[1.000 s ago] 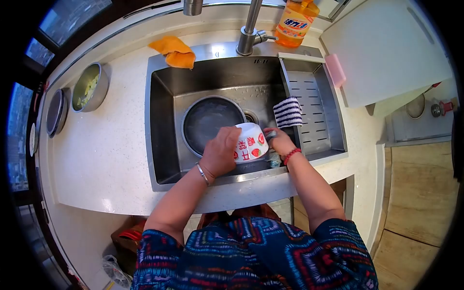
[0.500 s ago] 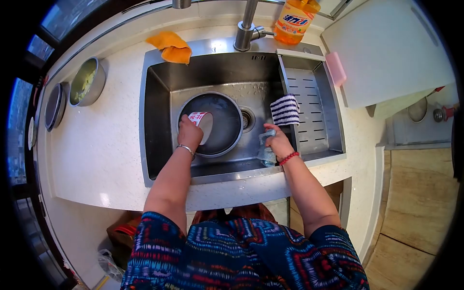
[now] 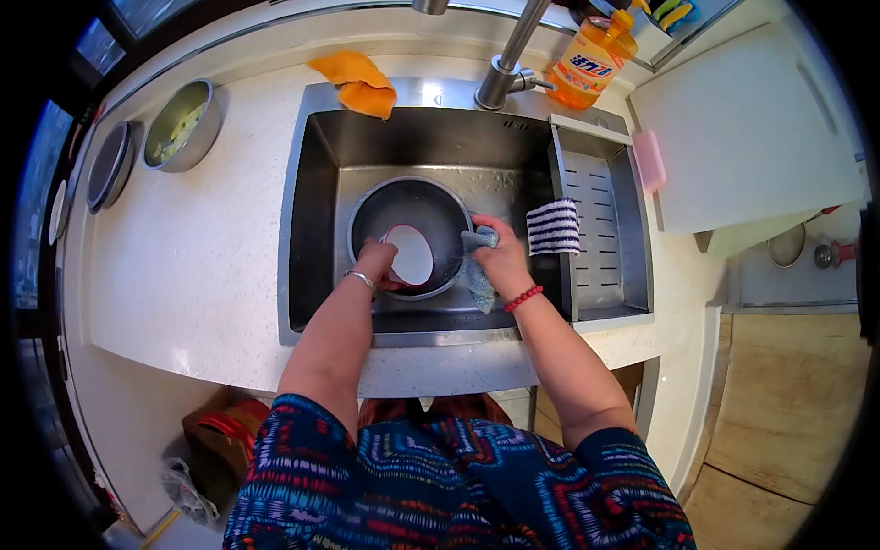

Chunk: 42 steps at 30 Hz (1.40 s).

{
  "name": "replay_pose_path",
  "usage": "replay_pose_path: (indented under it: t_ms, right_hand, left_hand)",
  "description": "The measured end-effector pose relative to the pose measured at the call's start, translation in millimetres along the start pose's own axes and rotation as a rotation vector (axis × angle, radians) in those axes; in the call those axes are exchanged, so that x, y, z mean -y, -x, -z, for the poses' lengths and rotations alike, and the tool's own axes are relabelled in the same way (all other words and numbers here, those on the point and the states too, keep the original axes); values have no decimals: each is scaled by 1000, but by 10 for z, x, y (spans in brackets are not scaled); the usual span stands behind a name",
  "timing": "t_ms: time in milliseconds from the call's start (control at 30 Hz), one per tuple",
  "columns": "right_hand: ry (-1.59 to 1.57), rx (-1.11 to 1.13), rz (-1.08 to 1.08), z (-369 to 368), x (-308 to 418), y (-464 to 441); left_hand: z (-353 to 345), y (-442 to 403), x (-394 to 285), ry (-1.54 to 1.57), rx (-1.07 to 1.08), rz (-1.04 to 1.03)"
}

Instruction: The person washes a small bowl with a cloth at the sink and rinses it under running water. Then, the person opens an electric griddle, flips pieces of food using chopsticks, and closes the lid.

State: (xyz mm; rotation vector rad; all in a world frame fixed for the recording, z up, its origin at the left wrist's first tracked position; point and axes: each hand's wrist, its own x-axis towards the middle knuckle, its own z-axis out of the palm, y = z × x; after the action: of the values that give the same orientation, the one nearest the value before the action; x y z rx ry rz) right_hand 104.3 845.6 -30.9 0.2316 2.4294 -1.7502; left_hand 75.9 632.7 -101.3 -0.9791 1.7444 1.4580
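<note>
In the sink (image 3: 513,174), the left hand (image 3: 374,264) grips a tilted bowl (image 3: 412,257), white inside and red-rimmed, inside or just over (which is unclear) a basin (image 3: 417,199); the right hand (image 3: 504,264) holds a bunched grey-blue cloth (image 3: 479,280) by its edge. The bowl's outside is mostly turned away, the tap's (image 3: 513,64) upper part cut off. White counter (image 3: 174,284) surrounds the sink; a window (image 3: 50,165) stands left.

The sink (image 3: 440,139) is satin metal, the tap (image 3: 499,85) smoother and shinier metal. The round basin (image 3: 412,199) looks metal, dull inside; the bowl (image 3: 414,257) is smooth and glossy. The blue-grey cloth (image 3: 478,268) looks rough and meshy, the striped cloth (image 3: 554,227) fluffy, the orange cloth (image 3: 357,84) matt. The bottle (image 3: 588,66) is glossy clear plastic, the counter (image 3: 202,257) smooth and polished.
</note>
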Motion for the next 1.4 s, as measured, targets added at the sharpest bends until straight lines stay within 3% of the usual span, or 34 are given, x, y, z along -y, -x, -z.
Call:
replay_pose_path:
  t_ms: [200, 367, 400, 433, 500, 567, 600, 667, 767, 900, 967, 1033, 1200, 1267, 1333, 1400]
  right_hand:
    - [228, -42, 270, -183, 435, 36]
    - [562, 139, 924, -328, 789, -89]
    - [694, 178, 1040, -346, 685, -173]
    - [763, 104, 1127, -378, 619, -204]
    - [844, -4, 1238, -430, 622, -178]
    - [967, -48, 1015, -454, 655, -87]
    - [973, -66, 1034, -468, 634, -71]
    - [863, 129, 755, -484, 617, -88]
    - [727, 191, 661, -424, 834, -64]
    - [983, 267, 905, -419, 819, -80]
    - [1032, 361, 841, -527, 610, -104]
    - [1081, 417, 762, -593, 587, -88]
    - [1061, 206, 1019, -622, 553, -112]
    - [1068, 432, 451, -663, 493, -231]
    - [1015, 356, 442, -663, 415, -306]
    - [964, 283, 427, -638, 251, -402]
  left_hand:
    - [87, 122, -44, 185, 278, 5]
    - [1, 494, -172, 224, 558, -128]
    - [-40, 526, -171, 208, 516, -139]
    - [-75, 513, -131, 193, 474, -149]
    - [-145, 232, 89, 54, 485, -395]
    - [-42, 622, -179, 101, 621, -195]
    - [-11, 602, -210, 98, 621, -221]
    - [76, 540, -127, 97, 546, -215]
    - [164, 532, -91, 194, 587, -282]
    - [191, 805, -154, 218, 484, -270]
    - [137, 713, -43, 155, 561, -413]
    - [104, 786, -99, 224, 655, -389]
    - [67, 813, -82, 101, 557, -456]
    - [-17, 331, 121, -17, 476, -550]
    - [-10, 386, 67, -140, 409, -625]
    - [25, 821, -146, -336, 115, -547]
